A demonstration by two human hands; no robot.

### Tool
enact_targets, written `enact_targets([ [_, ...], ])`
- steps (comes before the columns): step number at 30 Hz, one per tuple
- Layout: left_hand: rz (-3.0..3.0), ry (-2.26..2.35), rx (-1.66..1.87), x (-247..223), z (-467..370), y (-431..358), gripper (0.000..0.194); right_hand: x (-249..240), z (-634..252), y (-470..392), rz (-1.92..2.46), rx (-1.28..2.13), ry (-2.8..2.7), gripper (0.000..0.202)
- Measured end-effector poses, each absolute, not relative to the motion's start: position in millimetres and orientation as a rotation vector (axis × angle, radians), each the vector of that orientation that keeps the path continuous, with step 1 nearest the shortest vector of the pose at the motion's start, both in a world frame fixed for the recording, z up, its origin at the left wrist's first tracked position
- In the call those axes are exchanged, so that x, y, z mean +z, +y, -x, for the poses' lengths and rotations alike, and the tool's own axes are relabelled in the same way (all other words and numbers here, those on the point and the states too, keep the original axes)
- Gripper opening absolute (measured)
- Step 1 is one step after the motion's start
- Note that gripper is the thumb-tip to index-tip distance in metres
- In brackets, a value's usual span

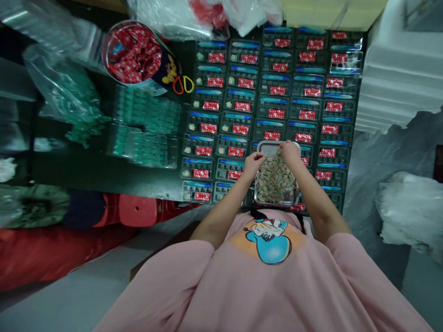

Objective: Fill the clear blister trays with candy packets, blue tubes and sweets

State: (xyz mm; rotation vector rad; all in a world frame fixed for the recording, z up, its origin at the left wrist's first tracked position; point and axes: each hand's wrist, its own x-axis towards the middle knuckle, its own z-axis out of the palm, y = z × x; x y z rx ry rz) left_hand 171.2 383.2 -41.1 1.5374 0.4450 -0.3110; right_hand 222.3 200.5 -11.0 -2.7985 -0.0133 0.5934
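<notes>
A metal tray (269,147) rests over some of the black compartment trays in front of me, its floor covered by many small tan-and-green blocks (276,183). At its upper left edge, my left hand (255,164) is closed, thumb and finger pinched together; whatever they pinch is too small to name. My right hand (289,151) reaches over the tray's upper right corner, its fingers bent and drawn together above the blocks. What those fingers hold, if anything, is hidden. Rows of black compartment trays (273,102) carry blue sticks and red patterned packets; the left columns also have small pale blocks.
A round tub (106,57) of red packets stands at the upper left, beside scissors (183,85) with red and yellow handles. Stacked green plastic pieces (147,108) and a clear bag (65,83) lie further left. White stacked sheets (398,87) are right; a red stool (138,210) stands lower left.
</notes>
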Motion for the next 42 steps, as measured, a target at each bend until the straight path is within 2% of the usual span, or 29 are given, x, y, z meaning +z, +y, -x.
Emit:
enact_targets([
  [7,-1.508,0.470,-0.290,-36,-164,388,0.018,-16,-226,195,2.836,0.622,-0.195,0.021],
  [17,-1.454,0.468,-0.286,-33,-160,392,0.019,-14,-221,195,2.776,0.634,-0.234,0.029],
  [21,-1.445,0.469,-0.295,-31,-158,392,0.020,-14,-226,194,2.818,0.711,-0.302,0.023],
  [25,-1.439,0.459,-0.288,-29,-157,394,0.019,-12,-226,192,2.841,0.699,-0.370,0.020],
  [35,-1.354,0.486,-0.263,-25,-155,394,0.018,-8,-214,188,2.660,0.497,-0.318,0.029],
  [42,-1.325,0.462,-0.270,-28,-155,392,0.021,-14,-199,192,2.687,0.686,-0.489,0.029],
])
